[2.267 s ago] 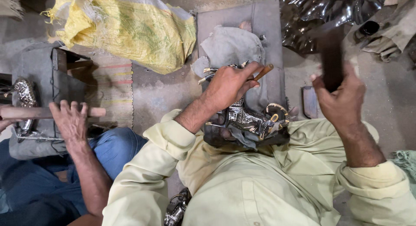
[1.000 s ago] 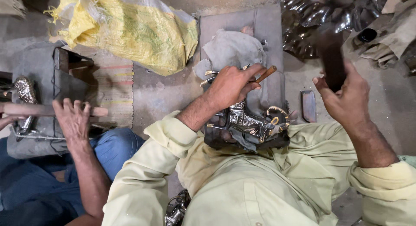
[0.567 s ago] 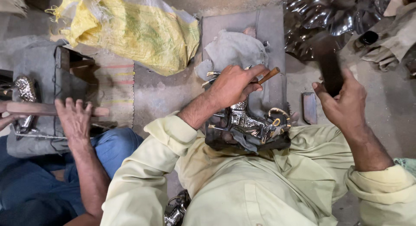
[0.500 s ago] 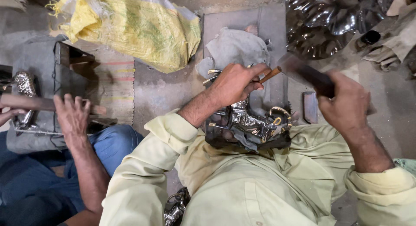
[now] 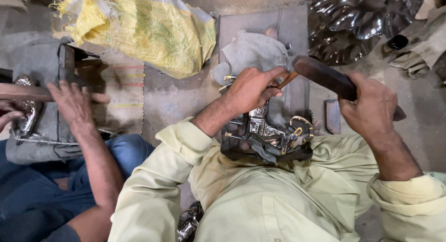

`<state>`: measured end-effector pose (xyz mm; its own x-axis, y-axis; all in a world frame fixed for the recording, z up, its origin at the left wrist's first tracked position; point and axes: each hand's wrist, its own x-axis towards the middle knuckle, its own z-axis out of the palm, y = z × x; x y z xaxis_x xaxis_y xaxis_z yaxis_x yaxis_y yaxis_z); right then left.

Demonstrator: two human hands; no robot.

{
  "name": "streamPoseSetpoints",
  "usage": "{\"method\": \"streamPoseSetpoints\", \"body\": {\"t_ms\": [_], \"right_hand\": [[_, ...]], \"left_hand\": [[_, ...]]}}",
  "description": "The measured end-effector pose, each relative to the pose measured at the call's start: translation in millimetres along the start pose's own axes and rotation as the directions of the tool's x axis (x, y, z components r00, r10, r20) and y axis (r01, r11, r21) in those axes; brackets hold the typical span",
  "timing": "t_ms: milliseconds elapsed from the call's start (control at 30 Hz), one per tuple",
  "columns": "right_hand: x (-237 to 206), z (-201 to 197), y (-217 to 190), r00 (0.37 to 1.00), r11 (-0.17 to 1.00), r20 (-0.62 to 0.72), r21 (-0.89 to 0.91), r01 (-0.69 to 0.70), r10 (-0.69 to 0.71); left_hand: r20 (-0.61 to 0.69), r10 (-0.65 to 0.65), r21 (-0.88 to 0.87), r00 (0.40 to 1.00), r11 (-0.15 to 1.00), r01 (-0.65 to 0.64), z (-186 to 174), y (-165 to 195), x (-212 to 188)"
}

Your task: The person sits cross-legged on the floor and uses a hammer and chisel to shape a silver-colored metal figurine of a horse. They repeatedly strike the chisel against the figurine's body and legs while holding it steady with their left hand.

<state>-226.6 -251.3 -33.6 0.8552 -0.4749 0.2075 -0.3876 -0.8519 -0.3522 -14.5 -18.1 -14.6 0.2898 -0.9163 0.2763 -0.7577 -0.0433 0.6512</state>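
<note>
Grey stone slab (image 5: 297,28): we see it lying flat on the floor ahead of our lap, a firm bed for the work; a grey cloth (image 5: 253,51) is spread over it, likely as padding.
Shiny silver-and-gold embossed metal ornament (image 5: 272,130): it rests against our lap at the slab's near edge, just below the left hand and left of the right hand.
Dark wooden mallet (image 5: 325,77): we hold it slanted, head toward the slab, just beside the punch's top end.
Right hand (image 5: 371,107): clenched around the mallet's handle.
Left hand (image 5: 253,88): closed on a thin wooden-handled punch (image 5: 288,79), pinning it over the ornament.
Co-worker's hand (image 5: 74,105): pressing a wooden stick (image 5: 28,92) at the left, well apart.
</note>
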Motion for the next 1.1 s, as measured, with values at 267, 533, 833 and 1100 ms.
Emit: {"method": "streamPoseSetpoints", "body": {"t_ms": [267,533,833,1100], "right_hand": [[-2,-2,-3,0.984,0.981,0.051,0.092,-0.173,0.169],[-4,8,5,0.986,0.937,0.02,0.308,-0.164,0.165],[-10,17,9,0.996,0.976,-0.001,0.195,-0.092,0.094],[-14,21,10,0.994,0.977,0.009,0.186,-0.108,0.108]], "left_hand": [[0.039,-0.008,-0.023,0.999,1.0,0.009,-1,1,5],[0.051,0.012,-0.006,0.999,1.0,-0.012,2,-2,9],[0.103,0.004,-0.002,0.995,1.0,-0.004,0,-5,14],[0.115,0.043,-0.015,0.992,0.999,-0.042,-3,-8,15]]}}
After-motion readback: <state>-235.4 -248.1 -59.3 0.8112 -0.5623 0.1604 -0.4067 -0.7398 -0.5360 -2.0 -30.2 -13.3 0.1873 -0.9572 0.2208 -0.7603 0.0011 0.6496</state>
